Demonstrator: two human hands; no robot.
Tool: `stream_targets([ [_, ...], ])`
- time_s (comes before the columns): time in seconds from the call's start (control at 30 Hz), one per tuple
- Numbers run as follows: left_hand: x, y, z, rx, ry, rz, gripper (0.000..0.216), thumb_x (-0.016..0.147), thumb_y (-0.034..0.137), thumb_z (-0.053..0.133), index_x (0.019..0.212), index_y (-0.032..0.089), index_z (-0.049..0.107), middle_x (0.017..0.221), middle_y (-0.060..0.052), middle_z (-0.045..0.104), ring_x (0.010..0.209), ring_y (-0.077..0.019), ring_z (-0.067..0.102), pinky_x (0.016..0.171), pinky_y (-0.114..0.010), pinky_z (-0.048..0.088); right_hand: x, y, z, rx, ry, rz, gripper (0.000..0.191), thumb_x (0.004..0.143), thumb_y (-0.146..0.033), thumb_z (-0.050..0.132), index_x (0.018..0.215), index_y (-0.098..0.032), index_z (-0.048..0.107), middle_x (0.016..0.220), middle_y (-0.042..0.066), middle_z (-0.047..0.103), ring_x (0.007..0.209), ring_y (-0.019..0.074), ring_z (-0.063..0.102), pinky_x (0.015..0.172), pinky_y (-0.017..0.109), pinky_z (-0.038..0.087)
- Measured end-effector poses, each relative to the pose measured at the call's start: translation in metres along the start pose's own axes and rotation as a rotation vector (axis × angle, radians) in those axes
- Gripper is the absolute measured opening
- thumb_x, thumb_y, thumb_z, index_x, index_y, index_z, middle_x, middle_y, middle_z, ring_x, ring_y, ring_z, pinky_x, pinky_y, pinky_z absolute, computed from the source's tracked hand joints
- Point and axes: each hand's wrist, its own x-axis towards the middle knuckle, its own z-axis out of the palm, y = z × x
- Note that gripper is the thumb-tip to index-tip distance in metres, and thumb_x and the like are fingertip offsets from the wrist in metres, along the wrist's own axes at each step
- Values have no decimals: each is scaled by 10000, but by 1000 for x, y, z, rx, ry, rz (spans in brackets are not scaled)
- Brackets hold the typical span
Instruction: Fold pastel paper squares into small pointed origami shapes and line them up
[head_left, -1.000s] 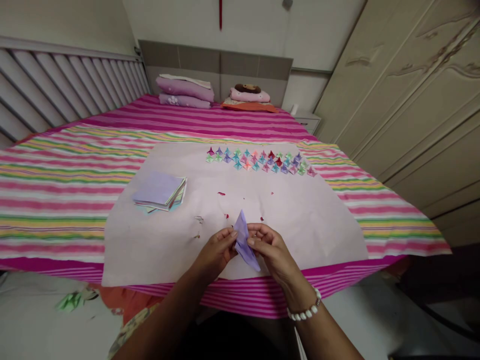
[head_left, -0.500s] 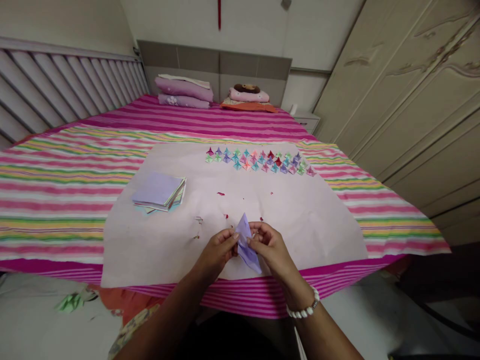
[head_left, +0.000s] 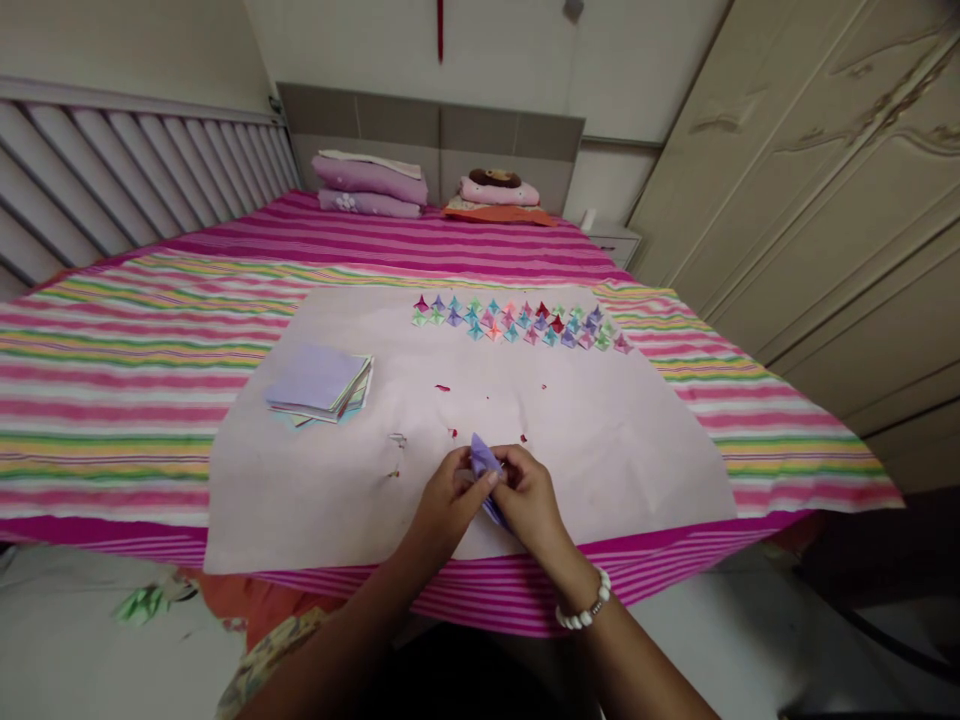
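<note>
Over a sheet [head_left: 600,430] on the bed [head_left: 450,243], left hand [head_left: 448,497] and right hand [head_left: 532,500] pinch purple paper [head_left: 483,456] between them; it looks light, crease-prone, best held by its folded edges.

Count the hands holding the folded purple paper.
2: the left hand on the left side of the purple paper and the right hand on its right. No other hand shows, though some fingers are partly hidden.

dim, muted light; wardrobe [head_left: 795,230] stretched at edge; lower right murky; fine detail soft.
</note>
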Motion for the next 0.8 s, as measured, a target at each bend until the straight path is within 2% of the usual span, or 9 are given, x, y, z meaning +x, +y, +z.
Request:
stream_targets([
  [0.1, 0, -5, -2, 27, 17, 7, 370, 780, 317, 616, 1113, 175, 540, 972, -60, 683, 755, -171, 651, 718, -297, 499, 0, 3, 0, -31, 1, 12, 191, 721, -164, 568, 878, -200, 671, 783, 18, 636, 653, 149, 542, 606, 261, 443],
  [0.3, 3, -10, -7, 36, 54, 5, 298, 681, 155, 620, 978, 183, 624, 835, -36, 678, 750, -189, 619, 701, -291, 478, 1, 4, -4, -59, 26, 47, 249, 699, -125, 542, 904, -200, 662, 792, 18, 635, 619, 141, 523, 574, 258, 435],
  [0.5, 4, -8, -8, 7, 131, 35, 239, 640, 115, 615, 859, 199, 664, 805, -42, 649, 782, -213, 588, 711, -296, 446, 3, 5, -4, -44, -10, 58, 300, 680, -138, 577, 962, -211, 654, 704, -12, 574, 564, 134, 486, 527, 256, 412],
  [0.67, 2, -2, -8, 295, 171, 151, 212, 663, 98, 584, 823, 196, 682, 783, -39, 623, 742, -206, 548, 713, -306, 404, 3, 5, -5, -93, -4, 30, 388, 664, -92, 561, 1026, -207, 641, 781, 7, 598, 620, 149, 513, 576, 276, 436],
  [0.8, 2, 0, -9, 443, 151, 284, 259, 706, 75, 524, 871, 194, 686, 841, -58, 629, 818, -220, 558, 776, -326, 405, 1, 1, -6, -122, 11, -56, 393, 688, -58, 512, 1020, -212, 653, 890, 34, 637, 742, 175, 570, 676, 302, 465],
])
